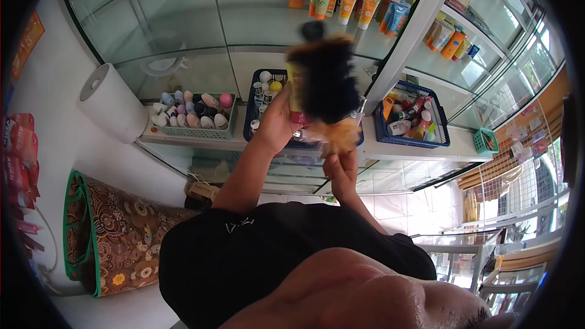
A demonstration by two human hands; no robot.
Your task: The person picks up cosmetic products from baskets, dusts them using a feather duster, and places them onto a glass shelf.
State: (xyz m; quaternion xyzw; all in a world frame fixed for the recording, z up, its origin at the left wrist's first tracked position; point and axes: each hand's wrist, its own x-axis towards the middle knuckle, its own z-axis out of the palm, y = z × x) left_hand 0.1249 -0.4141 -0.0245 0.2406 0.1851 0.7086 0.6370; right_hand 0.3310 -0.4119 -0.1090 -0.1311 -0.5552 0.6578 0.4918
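A bottle [294, 79] is held in the left hand [275, 127], grip closed. The duster [332, 82], pinched by the right hand [342, 176], is best moved lightly.

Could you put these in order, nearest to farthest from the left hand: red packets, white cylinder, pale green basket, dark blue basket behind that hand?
From the left hand:
1. Dark blue basket, right behind it
2. Pale green basket, to its left
3. White cylinder, farther left
4. Red packets, at the far left
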